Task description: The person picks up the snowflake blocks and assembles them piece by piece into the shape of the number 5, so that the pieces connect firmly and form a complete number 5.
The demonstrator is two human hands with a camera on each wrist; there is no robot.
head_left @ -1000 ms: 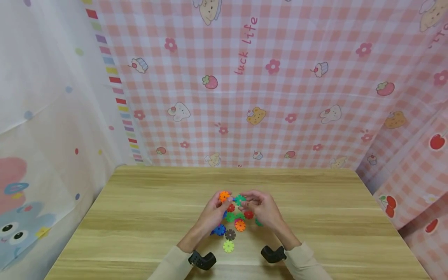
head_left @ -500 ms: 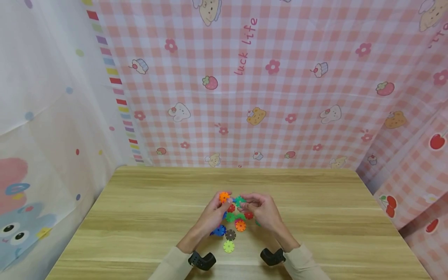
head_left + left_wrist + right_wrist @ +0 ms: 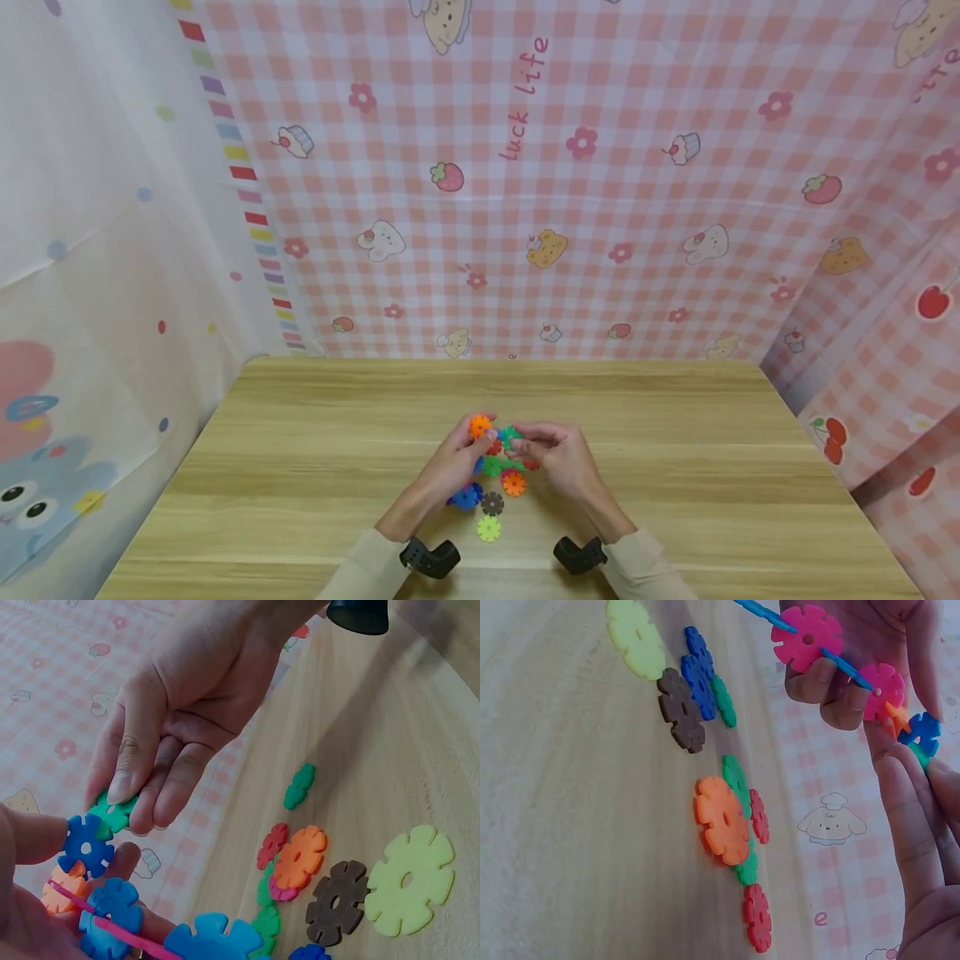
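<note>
My left hand [image 3: 448, 467] holds a linked chain of notched plastic snowflake discs, with a blue disc [image 3: 88, 846] near its thumb. Further along the chain are an orange disc [image 3: 481, 427], pink discs [image 3: 808, 639] and more blue ones [image 3: 112, 919], some hanging below the palm. My right hand [image 3: 566, 462] pinches a green snowflake disc [image 3: 114, 810] between thumb and fingers. That green disc meets the blue disc at the chain's end; whether their notches are fully engaged, I cannot tell. Both hands are above the wooden table.
Loose discs lie on the table [image 3: 315, 467] under the hands: yellow-green [image 3: 489, 528], brown [image 3: 492, 503], orange [image 3: 513, 483], plus several green, red and dark blue ones. A patterned cloth [image 3: 555, 192] hangs behind the table. Each wrist wears a black camera mount [image 3: 431, 557].
The right hand and its green disc have shifted slightly left and down, closer to the left hand. The blue disc hanging below the left hand has dipped a little. Both grips stay the same.
</note>
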